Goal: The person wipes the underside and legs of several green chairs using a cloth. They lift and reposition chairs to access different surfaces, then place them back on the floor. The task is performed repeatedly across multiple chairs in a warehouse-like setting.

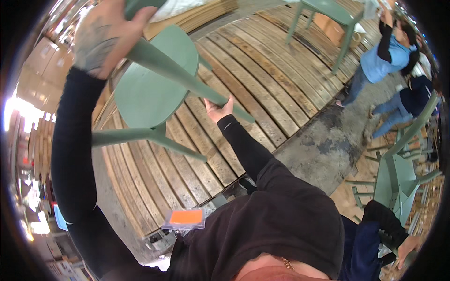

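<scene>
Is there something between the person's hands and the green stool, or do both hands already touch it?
Nothing visible is between them. The left hand grips one leg of the stool, and the right hand touches the same leg lower down.

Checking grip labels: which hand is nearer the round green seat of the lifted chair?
Left. The left hand grips a chair leg close above the round seat; the right hand holds the same leg farther down, out beyond the seat's edge.
</scene>
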A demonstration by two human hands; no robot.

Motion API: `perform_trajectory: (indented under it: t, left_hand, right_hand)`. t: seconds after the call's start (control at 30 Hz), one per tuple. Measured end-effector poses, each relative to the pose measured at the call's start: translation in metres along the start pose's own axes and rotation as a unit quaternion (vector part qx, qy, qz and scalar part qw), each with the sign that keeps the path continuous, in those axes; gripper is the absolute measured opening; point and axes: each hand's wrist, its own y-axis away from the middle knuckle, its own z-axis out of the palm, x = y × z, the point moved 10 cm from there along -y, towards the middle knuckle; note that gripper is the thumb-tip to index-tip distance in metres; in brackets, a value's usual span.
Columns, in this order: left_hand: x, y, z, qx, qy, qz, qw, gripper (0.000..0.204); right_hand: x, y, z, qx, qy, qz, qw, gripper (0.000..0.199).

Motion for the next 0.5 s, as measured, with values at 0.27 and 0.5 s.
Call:
perform_trajectory:
  t: [0.27, 0.5]
  left_hand:
    - [0.130, -0.031, 0.091, 0.053, 0.023, 0.178, 0.982, 0.029]
    - [0.128, -0.023, 0.093, 0.034, -0.020, 0.253, 0.967, 0.024]
  right_hand:
    - [-0.079, -0.035, -0.041, 0.066, 0.018, -0.003, 0.998, 0.081]
    - [-0.094, -0.045, -0.042, 0.099, 0.135, 0.007, 0.986, 0.096]
